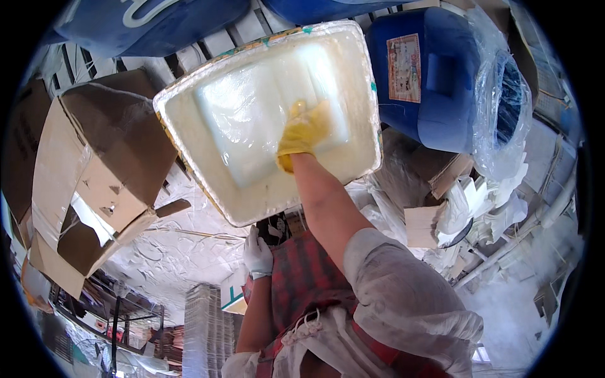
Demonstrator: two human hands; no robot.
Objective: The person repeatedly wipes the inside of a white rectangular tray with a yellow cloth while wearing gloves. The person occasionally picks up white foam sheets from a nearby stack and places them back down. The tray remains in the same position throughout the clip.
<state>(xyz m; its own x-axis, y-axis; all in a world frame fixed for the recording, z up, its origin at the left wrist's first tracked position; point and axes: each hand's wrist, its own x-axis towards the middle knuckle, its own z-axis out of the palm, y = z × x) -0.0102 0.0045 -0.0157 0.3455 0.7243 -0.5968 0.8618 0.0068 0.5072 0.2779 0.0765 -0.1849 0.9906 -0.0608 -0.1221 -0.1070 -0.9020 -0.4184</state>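
Facing mouth-up, tub [258, 203] lies long axis left-right, right hand [305, 131] inside.

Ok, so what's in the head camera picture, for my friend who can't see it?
A yellow-gloved right hand reaches into a big pale tub that looks shiny and wet inside. The white-gloved left hand is near its closest edge; a cardboard box is at left, a blue container at right.

White-smeared floor [176, 255], dark metal rack [115, 327]
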